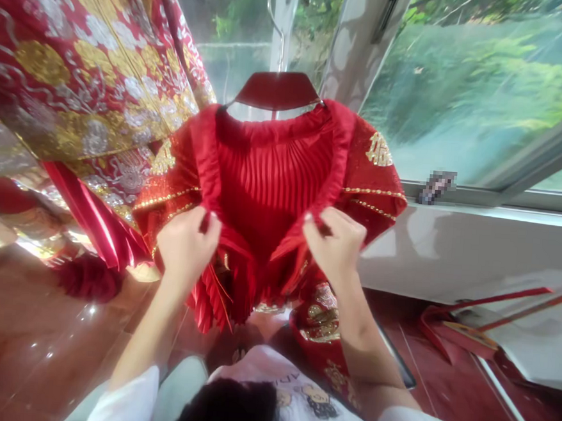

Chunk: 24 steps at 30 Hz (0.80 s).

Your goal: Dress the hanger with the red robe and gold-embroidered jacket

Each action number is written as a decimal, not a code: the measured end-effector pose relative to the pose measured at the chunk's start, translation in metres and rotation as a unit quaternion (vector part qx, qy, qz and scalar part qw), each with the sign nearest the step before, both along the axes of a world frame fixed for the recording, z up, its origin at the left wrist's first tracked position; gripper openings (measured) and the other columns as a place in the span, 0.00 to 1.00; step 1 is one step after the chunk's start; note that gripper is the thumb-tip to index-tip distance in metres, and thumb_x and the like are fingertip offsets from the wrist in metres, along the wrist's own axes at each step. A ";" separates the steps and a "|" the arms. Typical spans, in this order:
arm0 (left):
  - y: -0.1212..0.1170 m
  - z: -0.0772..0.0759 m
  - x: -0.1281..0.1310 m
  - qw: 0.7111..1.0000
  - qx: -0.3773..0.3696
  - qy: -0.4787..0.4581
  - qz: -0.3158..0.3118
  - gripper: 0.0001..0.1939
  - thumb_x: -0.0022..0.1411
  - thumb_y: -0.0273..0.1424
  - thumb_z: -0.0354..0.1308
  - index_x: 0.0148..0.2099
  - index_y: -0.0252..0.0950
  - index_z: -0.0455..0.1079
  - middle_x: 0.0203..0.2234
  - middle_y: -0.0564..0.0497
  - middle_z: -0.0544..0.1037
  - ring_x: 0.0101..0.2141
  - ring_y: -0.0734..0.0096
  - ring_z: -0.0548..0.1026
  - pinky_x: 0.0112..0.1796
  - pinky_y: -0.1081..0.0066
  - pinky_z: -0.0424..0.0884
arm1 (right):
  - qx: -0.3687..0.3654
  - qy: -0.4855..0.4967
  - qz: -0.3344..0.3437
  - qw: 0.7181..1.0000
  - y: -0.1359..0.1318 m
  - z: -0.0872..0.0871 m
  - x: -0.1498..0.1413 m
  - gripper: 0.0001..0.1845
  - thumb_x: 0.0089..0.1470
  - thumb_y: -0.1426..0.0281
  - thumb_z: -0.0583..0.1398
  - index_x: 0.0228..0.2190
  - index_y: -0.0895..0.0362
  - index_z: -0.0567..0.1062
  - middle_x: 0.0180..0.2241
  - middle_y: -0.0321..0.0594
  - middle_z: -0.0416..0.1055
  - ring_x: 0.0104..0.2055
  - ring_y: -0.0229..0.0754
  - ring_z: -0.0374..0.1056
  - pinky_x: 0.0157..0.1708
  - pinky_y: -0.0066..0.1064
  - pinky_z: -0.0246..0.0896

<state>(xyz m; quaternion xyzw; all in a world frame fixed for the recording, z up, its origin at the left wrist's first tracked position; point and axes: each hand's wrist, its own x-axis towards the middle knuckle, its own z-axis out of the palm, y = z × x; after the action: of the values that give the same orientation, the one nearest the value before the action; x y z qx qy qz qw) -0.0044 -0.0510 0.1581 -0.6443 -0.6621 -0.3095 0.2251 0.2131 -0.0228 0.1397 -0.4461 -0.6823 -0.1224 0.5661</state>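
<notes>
A red pleated garment with gold embroidery (pixel 268 177) hangs on a dark red hanger (pixel 276 89) in front of a window. My left hand (pixel 185 245) is closed on the garment's left front edge. My right hand (pixel 336 243) is closed on the right front edge. Both hands hold the open front apart, and the pleated red lining shows between them. The lower hem bunches below my hands.
A large red and gold embroidered cloth (pixel 79 62) hangs at the left. A white window sill (pixel 475 243) runs along the right, with red flat objects (pixel 465 326) on the floor below it. The floor is glossy reddish tile (pixel 26 346).
</notes>
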 end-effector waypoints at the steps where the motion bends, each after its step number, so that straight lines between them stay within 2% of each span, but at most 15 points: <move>1: 0.001 0.005 0.009 0.999 0.004 0.020 -0.036 0.14 0.62 0.34 0.50 0.24 0.37 0.64 0.18 0.49 0.70 0.23 0.66 0.69 0.25 0.69 0.53 | 0.036 -0.031 0.045 0.998 0.001 0.002 -0.010 0.18 0.52 0.74 0.55 0.16 0.55 0.54 0.16 0.32 0.56 0.21 0.34 0.52 0.25 0.28 0.47; 2: 0.004 0.006 0.019 0.997 -0.004 0.039 -0.068 0.13 0.63 0.32 0.50 0.26 0.36 0.65 0.19 0.49 0.71 0.24 0.66 0.70 0.26 0.69 0.55 | 0.058 -0.058 0.083 0.993 0.003 0.001 -0.020 0.16 0.52 0.76 0.54 0.17 0.55 0.55 0.17 0.33 0.57 0.22 0.34 0.53 0.26 0.28 0.48; 4: 0.018 -0.001 0.036 0.994 -0.041 0.048 -0.089 0.09 0.64 0.29 0.49 0.31 0.35 0.67 0.24 0.47 0.74 0.28 0.63 0.73 0.28 0.69 0.59 | 0.061 -0.085 0.125 0.987 0.010 -0.009 -0.038 0.15 0.51 0.78 0.53 0.18 0.55 0.56 0.18 0.34 0.59 0.24 0.36 0.54 0.27 0.28 0.49; 7: 0.045 -0.026 0.044 0.992 -0.081 -0.035 -0.086 0.03 0.62 0.26 0.52 0.38 0.34 0.67 0.32 0.45 0.76 0.33 0.61 0.75 0.29 0.69 0.63 | 0.005 -0.050 0.156 0.987 0.026 -0.034 -0.050 0.16 0.54 0.76 0.54 0.19 0.54 0.56 0.19 0.34 0.60 0.24 0.36 0.55 0.28 0.28 0.50; 10: 0.058 -0.059 0.035 0.971 -0.066 -0.182 -0.137 0.07 0.63 0.30 0.55 0.43 0.35 0.65 0.33 0.47 0.75 0.31 0.64 0.75 0.30 0.69 0.67 | -0.052 0.005 0.185 0.981 0.032 -0.052 -0.043 0.16 0.59 0.71 0.56 0.20 0.55 0.59 0.22 0.34 0.62 0.26 0.36 0.58 0.29 0.27 0.54; 13: 0.051 -0.101 0.028 0.929 -0.032 -0.320 -0.181 0.13 0.62 0.35 0.58 0.47 0.36 0.64 0.33 0.49 0.75 0.29 0.68 0.74 0.31 0.69 0.70 | -0.093 0.037 0.171 0.980 0.022 -0.064 -0.032 0.13 0.60 0.67 0.58 0.24 0.56 0.65 0.25 0.36 0.66 0.28 0.37 0.62 0.32 0.28 0.57; 16: 0.041 -0.152 0.030 0.887 -0.058 -0.412 -0.199 0.08 0.63 0.35 0.56 0.41 0.36 0.66 0.30 0.49 0.75 0.28 0.70 0.73 0.30 0.71 0.70 | -0.107 0.082 0.105 0.985 0.002 -0.084 -0.030 0.10 0.59 0.66 0.59 0.27 0.56 0.69 0.27 0.38 0.71 0.30 0.39 0.66 0.34 0.29 0.60; 19: 0.046 -0.198 0.040 0.870 -0.086 -0.441 -0.205 0.04 0.63 0.28 0.53 0.40 0.35 0.68 0.31 0.47 0.76 0.31 0.69 0.75 0.35 0.69 0.73 | -0.108 0.121 0.061 0.985 -0.020 -0.111 -0.038 0.07 0.59 0.69 0.58 0.29 0.56 0.72 0.29 0.40 0.74 0.31 0.40 0.69 0.36 0.31 0.63; 21: 0.058 -0.217 0.048 0.869 -0.090 -0.446 -0.195 0.07 0.62 0.25 0.52 0.42 0.34 0.68 0.35 0.46 0.77 0.35 0.68 0.76 0.40 0.67 0.74 | -0.153 0.129 0.079 0.977 -0.030 -0.130 -0.046 0.08 0.59 0.70 0.56 0.30 0.56 0.73 0.29 0.41 0.75 0.32 0.40 0.70 0.36 0.31 0.64; 24: 0.082 -0.228 0.062 0.874 -0.089 -0.452 -0.155 0.12 0.61 0.28 0.57 0.47 0.34 0.67 0.41 0.42 0.76 0.42 0.63 0.75 0.47 0.61 0.72 | -0.277 0.123 0.137 0.943 -0.037 -0.150 -0.054 0.09 0.59 0.69 0.54 0.32 0.56 0.74 0.29 0.39 0.75 0.30 0.39 0.70 0.32 0.28 0.64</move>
<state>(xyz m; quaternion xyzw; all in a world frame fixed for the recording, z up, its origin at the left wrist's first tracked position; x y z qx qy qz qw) 0.0574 0.0305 -0.0696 -0.5462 -0.6079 -0.5374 -0.2080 0.1593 -0.0600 -0.0102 -0.4990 -0.6690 0.2058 0.5109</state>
